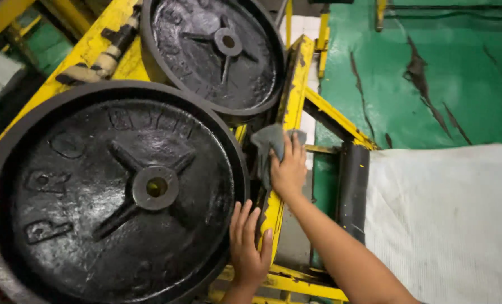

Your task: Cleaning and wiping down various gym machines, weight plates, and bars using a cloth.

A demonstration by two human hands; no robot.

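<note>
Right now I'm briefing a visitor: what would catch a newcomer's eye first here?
Two big black weight plates dominate: the near plate fills the lower left, the far plate sits upper centre. Between them and the green floor, the right hand presses a grey cloth on the yellow frame; the left hand rests by the near plate's rim.

A green painted floor (431, 73) is seen toward two o'clock, scarred by dark cracks (422, 79) where paint is worn. A white woven mat (448, 219) is laid at four o'clock. Pale tiles (301, 25) are glimpsed at twelve o'clock. Glossy reflections are cast across the floor.
</note>
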